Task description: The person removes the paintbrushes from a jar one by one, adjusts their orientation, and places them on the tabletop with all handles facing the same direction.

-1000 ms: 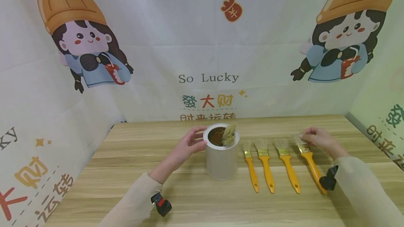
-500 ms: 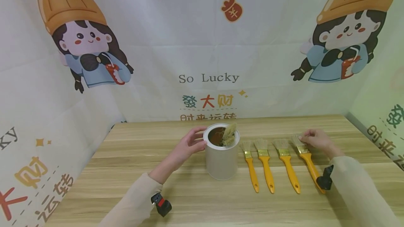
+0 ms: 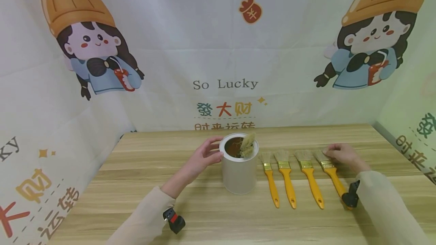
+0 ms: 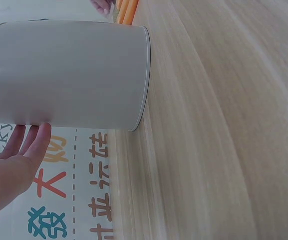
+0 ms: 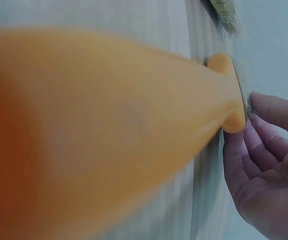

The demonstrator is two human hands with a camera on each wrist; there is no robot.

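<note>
A pale grey can [image 3: 239,175] stands upright on the table, with a yellowish bristly tuft [image 3: 248,146] sticking out over its rim. My left hand [image 3: 203,156] holds the can's left side near the top; in the left wrist view its fingertips [image 4: 44,131] press against the wall. At the right end of a row of paintbrushes, my right hand [image 3: 344,155] pinches the bristles of a brush with a yellow handle [image 3: 336,181]. Its handle [image 5: 109,115] looms large in the right wrist view, with thumb and fingers at the bristle end.
Three more yellow-handled paintbrushes, the left [image 3: 271,186], middle [image 3: 288,186] and right [image 3: 312,184], lie side by side between the can and the held brush, bristles away from me. A printed cloth [image 3: 289,67] hangs behind the wooden table [image 3: 136,199].
My right hand has shifted the rightmost paintbrush slightly left, its bristle end now close to the neighbouring brush. The left hand and the can have stayed put.
</note>
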